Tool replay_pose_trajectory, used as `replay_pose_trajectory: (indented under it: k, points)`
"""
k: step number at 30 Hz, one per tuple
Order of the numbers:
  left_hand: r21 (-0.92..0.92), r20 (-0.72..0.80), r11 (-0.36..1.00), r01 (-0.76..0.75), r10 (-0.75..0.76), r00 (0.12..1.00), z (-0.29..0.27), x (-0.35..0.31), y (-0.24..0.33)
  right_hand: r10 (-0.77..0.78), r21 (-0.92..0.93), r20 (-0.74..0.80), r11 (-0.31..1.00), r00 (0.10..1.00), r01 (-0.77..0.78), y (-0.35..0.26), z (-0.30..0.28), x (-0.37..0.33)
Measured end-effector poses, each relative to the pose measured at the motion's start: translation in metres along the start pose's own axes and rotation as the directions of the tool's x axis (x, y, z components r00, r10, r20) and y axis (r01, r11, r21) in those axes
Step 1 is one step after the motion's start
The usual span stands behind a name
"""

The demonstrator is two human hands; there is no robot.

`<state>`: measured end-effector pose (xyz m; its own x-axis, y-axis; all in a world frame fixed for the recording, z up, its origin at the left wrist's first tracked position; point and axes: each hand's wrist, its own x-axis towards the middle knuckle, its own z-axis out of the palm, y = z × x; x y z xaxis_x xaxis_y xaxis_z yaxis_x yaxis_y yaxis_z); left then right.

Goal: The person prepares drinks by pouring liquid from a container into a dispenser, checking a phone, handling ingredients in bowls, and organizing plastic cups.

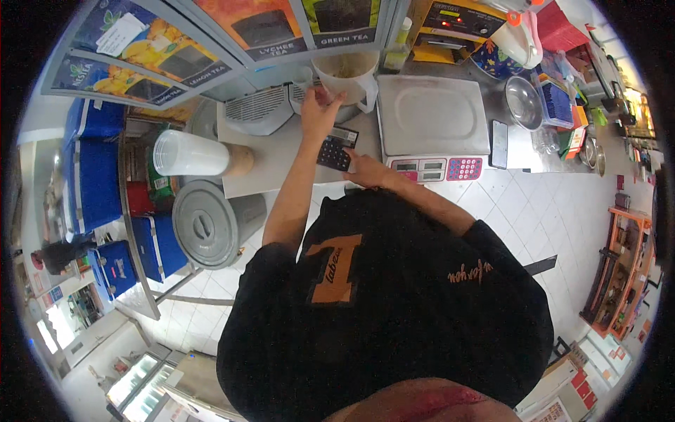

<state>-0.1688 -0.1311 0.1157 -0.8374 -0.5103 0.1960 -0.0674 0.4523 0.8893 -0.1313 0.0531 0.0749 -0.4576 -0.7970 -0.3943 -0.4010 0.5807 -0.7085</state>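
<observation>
Near the counter's front edge, my right hand [368, 171] is closed on the lower end of a black calculator [333, 156]. My left hand [323, 107] reaches past the calculator to a white plastic pitcher [351, 83] with a handle. Its fingers are curled beside the pitcher's near side, with the thumb close to the pitcher wall; whatever they pinch, if anything, is hidden. Just right of both hands lies a digital weighing scale [432, 116] with a bare steel platform and a pink keypad.
A drink dispenser [246, 32] with a grey drip tray [260, 110] stands behind the left arm. Stacked white cups [186, 153] lie at the left, above a grey lidded bin [207, 224]. Rightward are a phone [498, 144], a steel bowl [524, 104] and a yellow sealing machine [450, 32].
</observation>
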Motion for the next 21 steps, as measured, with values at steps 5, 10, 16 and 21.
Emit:
replay_pose_trajectory:
  k: [5,10,16,21]
  points:
    - [0.112,0.229,0.993,0.036,-0.061,0.972,-0.022,-0.035,-0.020,0.022,0.122,0.153,0.992,0.988,-0.041,-0.009,-0.063,-0.063]
    - [0.644,0.181,0.765,-0.002,-0.150,0.972,-0.008,-0.103,-0.048,0.227,0.251,0.315,0.917,0.922,-0.311,0.030,-0.075,-0.120]
    - [0.621,0.096,0.760,0.191,-0.315,0.944,0.029,-0.129,-0.059,0.095,0.265,-0.021,0.960,0.995,-0.086,0.089,-0.037,-0.140]
    - [0.638,-0.169,0.643,0.424,-0.420,0.892,0.015,-0.155,-0.102,0.129,0.186,-0.024,0.975,0.991,-0.123,0.098,-0.060,-0.167]
